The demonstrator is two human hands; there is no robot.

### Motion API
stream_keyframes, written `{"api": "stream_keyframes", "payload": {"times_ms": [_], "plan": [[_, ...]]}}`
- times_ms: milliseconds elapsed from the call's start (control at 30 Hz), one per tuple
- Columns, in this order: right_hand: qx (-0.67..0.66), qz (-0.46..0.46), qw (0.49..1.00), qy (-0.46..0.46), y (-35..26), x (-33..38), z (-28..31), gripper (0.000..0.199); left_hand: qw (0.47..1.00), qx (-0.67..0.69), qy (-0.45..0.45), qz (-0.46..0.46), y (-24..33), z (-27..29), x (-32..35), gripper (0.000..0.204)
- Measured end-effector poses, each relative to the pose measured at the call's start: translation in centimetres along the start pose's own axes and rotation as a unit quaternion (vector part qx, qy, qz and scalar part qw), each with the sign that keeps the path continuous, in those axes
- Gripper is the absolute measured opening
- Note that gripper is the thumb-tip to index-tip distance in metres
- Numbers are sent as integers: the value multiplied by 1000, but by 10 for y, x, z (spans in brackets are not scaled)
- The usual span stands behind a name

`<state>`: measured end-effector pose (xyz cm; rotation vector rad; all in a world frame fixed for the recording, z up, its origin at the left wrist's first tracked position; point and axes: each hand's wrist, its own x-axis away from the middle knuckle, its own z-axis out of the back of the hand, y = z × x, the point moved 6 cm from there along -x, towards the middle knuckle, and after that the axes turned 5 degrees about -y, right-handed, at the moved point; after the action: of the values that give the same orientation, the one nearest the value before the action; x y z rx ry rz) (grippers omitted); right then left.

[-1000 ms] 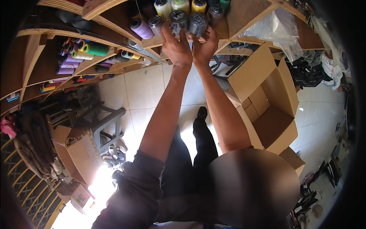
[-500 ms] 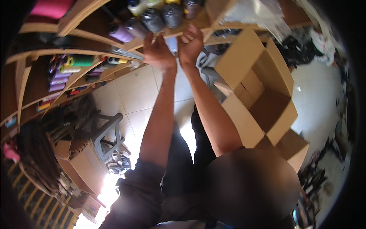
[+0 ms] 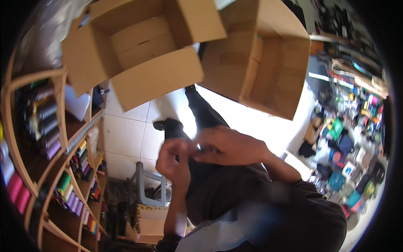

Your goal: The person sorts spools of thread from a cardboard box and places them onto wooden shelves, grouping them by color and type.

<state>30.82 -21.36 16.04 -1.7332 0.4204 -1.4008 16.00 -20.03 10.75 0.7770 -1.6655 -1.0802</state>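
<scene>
In front of my body, my left hand (image 3: 172,157) and my right hand (image 3: 233,147) are close together, fingertips nearly meeting. Both have curled fingers pressed to the thumbs as in a pinch. Motion blur smears the fingertips, and whatever lies between them, if anything, is too small to make out. Beyond the hands stands an open cardboard box (image 3: 157,80) with its flaps folded outward and bare cardboard showing inside. Another open cardboard box (image 3: 235,69) is beside it on the right, tilted in this view.
A wooden shelf (image 3: 63,128) along the left holds thread cones (image 3: 46,117) and smaller spools (image 3: 69,197) in many colours. Below it are a grey plastic stool (image 3: 145,187) and a small carton (image 3: 153,222). Bags and mixed goods (image 3: 344,176) crowd the right side.
Both hands have come back from the shelf of thread cones to in front of my body. The view has turned right, bringing the cardboard boxes ahead and the shelf to the left.
</scene>
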Motion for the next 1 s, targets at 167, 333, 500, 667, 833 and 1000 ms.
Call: {"api": "stream_keyframes", "payload": {"times_ms": [167,333,500,667,833,1000], "plan": [[-259,144,935,-196,62,115,87,16,937,-47,-319,-133,48,-153,-2,13],[-213,-152,932,250,235,122,185,24,833,-353,-421,-67,-33,-313,-45,13],[8,-267,898,351,377,73,199,27,607,-593,-527,-47,-151,-367,-63,23],[84,-277,923,254,424,9,164,31,410,-773,-471,110,-222,-341,-81,41],[271,-227,902,249,371,-24,149,24,395,-838,-354,128,-282,-289,-149,63],[211,-235,912,261,362,-52,148,30,567,-797,-182,100,-286,-285,-193,65]]}}
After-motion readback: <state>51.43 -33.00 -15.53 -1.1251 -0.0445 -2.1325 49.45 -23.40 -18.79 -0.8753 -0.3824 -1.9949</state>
